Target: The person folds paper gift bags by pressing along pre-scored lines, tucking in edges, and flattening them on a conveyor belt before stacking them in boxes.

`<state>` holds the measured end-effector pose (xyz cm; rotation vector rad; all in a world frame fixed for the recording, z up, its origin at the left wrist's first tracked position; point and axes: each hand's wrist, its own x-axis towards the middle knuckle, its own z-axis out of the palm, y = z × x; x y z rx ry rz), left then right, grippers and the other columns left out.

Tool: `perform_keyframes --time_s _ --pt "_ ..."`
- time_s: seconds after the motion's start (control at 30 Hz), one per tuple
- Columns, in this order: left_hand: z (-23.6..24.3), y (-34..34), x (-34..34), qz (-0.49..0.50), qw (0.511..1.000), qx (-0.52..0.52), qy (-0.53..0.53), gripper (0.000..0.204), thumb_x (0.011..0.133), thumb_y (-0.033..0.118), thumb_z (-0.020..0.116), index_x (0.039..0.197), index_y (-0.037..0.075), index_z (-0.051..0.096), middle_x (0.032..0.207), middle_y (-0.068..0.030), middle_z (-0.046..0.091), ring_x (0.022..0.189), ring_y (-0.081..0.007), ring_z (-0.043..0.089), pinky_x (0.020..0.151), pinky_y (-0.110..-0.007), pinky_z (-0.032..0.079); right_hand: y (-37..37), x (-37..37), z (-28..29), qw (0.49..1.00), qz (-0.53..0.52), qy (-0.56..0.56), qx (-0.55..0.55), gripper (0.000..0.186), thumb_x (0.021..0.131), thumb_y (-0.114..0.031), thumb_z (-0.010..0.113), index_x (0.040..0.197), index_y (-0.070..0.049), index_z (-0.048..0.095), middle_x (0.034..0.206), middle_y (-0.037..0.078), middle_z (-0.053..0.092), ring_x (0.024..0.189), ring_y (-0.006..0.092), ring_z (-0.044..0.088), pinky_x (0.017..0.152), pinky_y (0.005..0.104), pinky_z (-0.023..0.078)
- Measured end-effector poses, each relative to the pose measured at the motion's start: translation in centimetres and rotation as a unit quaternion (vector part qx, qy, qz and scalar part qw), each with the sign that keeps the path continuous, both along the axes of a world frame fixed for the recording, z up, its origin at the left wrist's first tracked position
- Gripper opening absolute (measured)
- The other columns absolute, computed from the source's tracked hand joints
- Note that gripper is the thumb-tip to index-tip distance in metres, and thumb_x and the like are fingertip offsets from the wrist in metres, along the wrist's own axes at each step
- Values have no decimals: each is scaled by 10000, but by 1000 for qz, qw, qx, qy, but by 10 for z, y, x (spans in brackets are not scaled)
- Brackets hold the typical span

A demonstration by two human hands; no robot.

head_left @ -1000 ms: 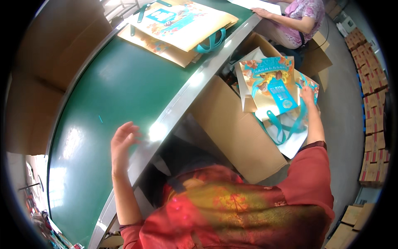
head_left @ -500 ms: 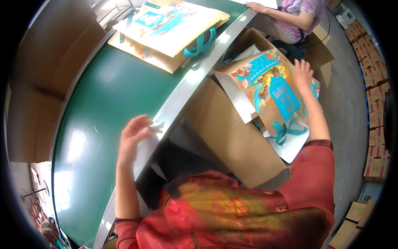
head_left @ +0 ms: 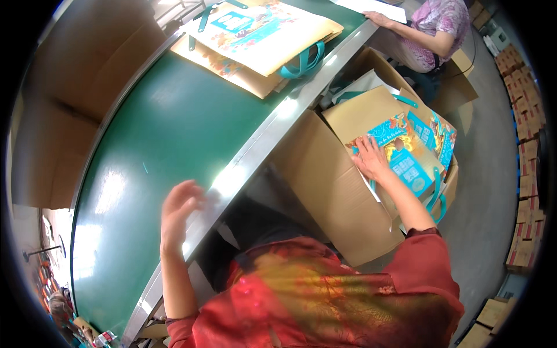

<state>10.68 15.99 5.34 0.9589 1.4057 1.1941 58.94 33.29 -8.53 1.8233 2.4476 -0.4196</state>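
My right hand (head_left: 371,158) lies on a brown paper gift bag (head_left: 355,113) with a colourful floral print and a teal label, its fingers spread over the printed side. The bag rests on top of a large open cardboard box (head_left: 336,191). Beside it in the box, a second printed bag (head_left: 426,130) shows, and a teal ribbon handle (head_left: 436,197) hangs at the near right. My left hand (head_left: 181,211), slightly blurred, hovers by the metal edge of the green table, fingers loosely bent and apart, with nothing in it.
The green belt-like table (head_left: 168,133) with a metal rim runs along the left. A stack of similar bags (head_left: 261,40) lies at its far end. A co-worker (head_left: 435,35) sits beyond the box, one hand on the table. Stacked cartons (head_left: 525,168) line the right side.
My right hand has moved left across the box, from the bag's right side to its left part. The bag has shifted and turned, uncovering another bag. My left hand stays near the table edge.
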Motion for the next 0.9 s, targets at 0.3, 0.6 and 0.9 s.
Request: perform_keyframes --time_s 0.3,0.6,0.9 --pt "-8 0 -2 8 997 38 -67 419 888 228 629 1218 -8 521 1050 -128 620 901 -225 633 739 -325 525 6 -3 -16 998 31 42 43 658 868 -432 534 1404 -94 353 1499 188 249 1387 425 182 1094 609 154" --pt "-1 -11 -6 50 995 14 -81 384 865 181 653 1182 -7 544 1017 -121 630 897 -210 617 742 -323 503 78 -29 -32 980 173 23 98 444 897 -360 504 1213 -52 553 1339 179 476 1269 396 395 1045 525 315" --pt "-51 14 -25 160 984 16 83 285 871 164 654 1097 0 597 920 -40 638 780 -108 591 653 -229 454 118 -159 100 888 136 223 378 547 762 -310 702 1207 -37 539 1246 162 540 1222 338 450 1035 467 333"
